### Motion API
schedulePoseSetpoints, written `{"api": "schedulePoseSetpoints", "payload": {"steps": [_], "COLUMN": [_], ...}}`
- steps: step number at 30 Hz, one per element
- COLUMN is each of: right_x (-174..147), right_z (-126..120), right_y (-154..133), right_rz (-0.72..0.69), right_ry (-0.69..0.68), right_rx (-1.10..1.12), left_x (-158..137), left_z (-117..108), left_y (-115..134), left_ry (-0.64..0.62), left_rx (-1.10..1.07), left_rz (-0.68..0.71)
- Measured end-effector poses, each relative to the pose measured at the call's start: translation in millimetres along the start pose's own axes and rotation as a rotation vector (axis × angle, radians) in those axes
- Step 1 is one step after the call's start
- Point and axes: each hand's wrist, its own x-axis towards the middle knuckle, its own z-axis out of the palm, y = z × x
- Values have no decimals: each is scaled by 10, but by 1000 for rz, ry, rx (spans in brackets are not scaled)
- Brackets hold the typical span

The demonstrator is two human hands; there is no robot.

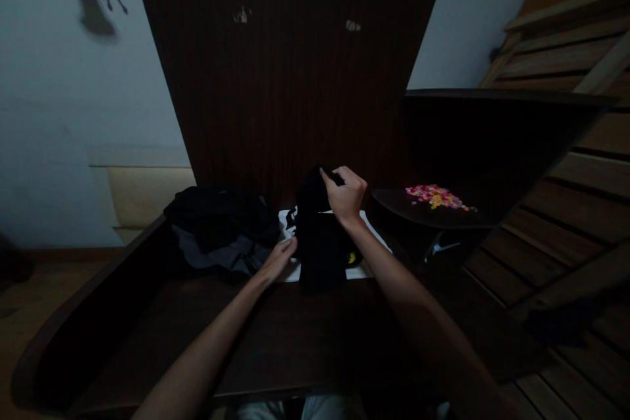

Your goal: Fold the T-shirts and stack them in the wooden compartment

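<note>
A folded black cloth garment [322, 262] lies over white cloth [378, 236] on the dark wooden surface. My right hand [347, 193] is closed on the garment's far end and lifts it, thumb towards the left. At its left edge my left hand [283, 256] pinches the cloth, with some fingers hidden beneath it. A small yellow print [351, 258] shows at the garment's right side, and black print marks the white cloth at the left. The dim light hides the exact kind of garment.
A heap of black and grey clothing [221, 230] lies at the left by the raised wooden side [83, 315]. On the right, a curved shelf [394, 203] bears many small colourful pieces [437, 197]. A tall dark panel [295, 79] stands behind, with wooden slats [551, 210] at the far right.
</note>
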Motion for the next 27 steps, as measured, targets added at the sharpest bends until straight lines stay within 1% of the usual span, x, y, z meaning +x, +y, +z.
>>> {"api": "schedulePoseSetpoints", "payload": {"steps": [1,2,4,5,7,9,12,14,16,18,20,21,23,24,26,27], "right_x": [7,12,23,32,61,107,197,255,300,325,329,325,308,298,280,272], "right_z": [-3,-5,-7,-10,-30,-71,-170,-246,-316,-374,-427,-455,-524,-566,-662,-713], "right_y": [14,19,7,-6,-28,-24,50,130,214,290,357,390,462,503,598,651], "right_rz": [13,19,9,-1,-21,-33,-19,26,86,137,167,173,168,159,137,129], "right_ry": [13,28,58,76,112,146,171,171,155,117,50,14,-60,-99,-207,-280], "right_rx": [-26,-50,-94,-112,-135,-147,-145,-134,-109,-65,-24,-13,-19,-34,-68,-80], "left_x": [-34,-66,-106,-109,-83,-33,32,52,61,67,68,62,30,4,-61,-94], "left_z": [49,99,182,203,184,85,-143,-289,-406,-499,-591,-644,-771,-845,-1011,-1095], "left_y": [14,27,37,35,21,15,75,189,366,593,841,963,1184,1275,1409,1448], "left_ry": [6,42,168,226,275,306,394,465,526,569,595,574,488,471,463,460], "left_rx": [82,173,321,362,366,278,10,-162,-263,-291,-286,-286,-289,-273,-183,-94], "left_rz": [27,54,108,128,140,135,127,127,125,112,87,63,-47,-81,-90,-72]}}
